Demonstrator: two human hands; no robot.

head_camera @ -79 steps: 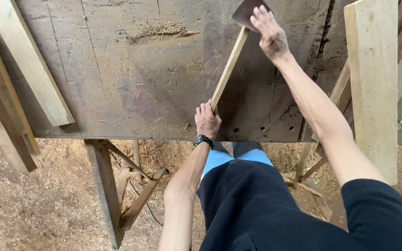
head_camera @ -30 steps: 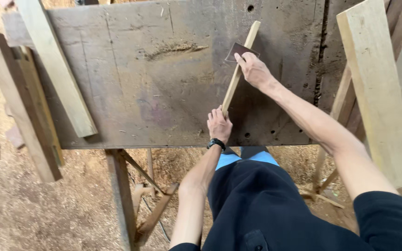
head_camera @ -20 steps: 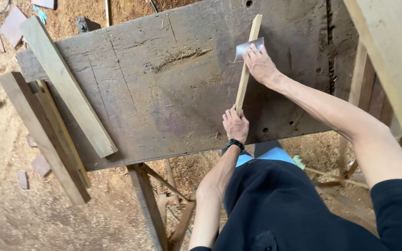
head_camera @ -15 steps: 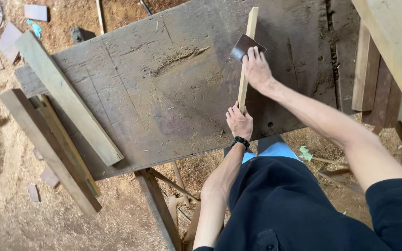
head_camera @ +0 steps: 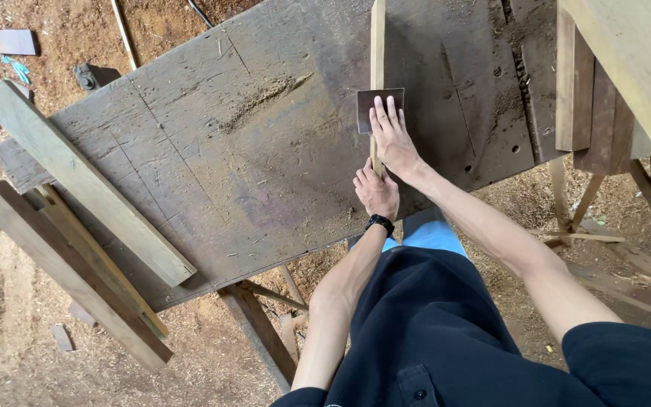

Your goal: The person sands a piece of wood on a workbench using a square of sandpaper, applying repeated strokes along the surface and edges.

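Brown abrasive paper, a small square sheet of sandpaper [head_camera: 380, 104], lies under the right hand [head_camera: 393, 139], whose fingers [head_camera: 383, 114] are stretched out flat and together, pressing the sheet down rather than curling round it. Beneath the sheet runs a thin pale wooden strip [head_camera: 377, 45], reaching from the hands toward 12 o'clock and off the top edge of the view. The left hand [head_camera: 377, 192] sits just at 6 o'clock of the right one, fingers closed around the near end of the strip and pinning it to the surface.

The strip looks light and narrow, likely to flex or skid if pushed along its length, so a hold at the near end with downward pressure suits it. The sandpaper is thin and limp, best handled with a flat palm and spread pressure, since a pinch would crease it.

Outward, the dark weathered workbench surface [head_camera: 250, 151] carries gouges, drilled holes and scattered sawdust. At 9 o'clock a pale plank [head_camera: 84, 181] lies slantwise over its left corner, with darker boards [head_camera: 69, 271] stacked below it. At 2 o'clock more boards [head_camera: 582, 83] stand beside a broad pale beam [head_camera: 634, 60]. A black wristwatch [head_camera: 379, 222] circles the left wrist. The sawdust-covered floor [head_camera: 16, 332] spreads around the bench legs.
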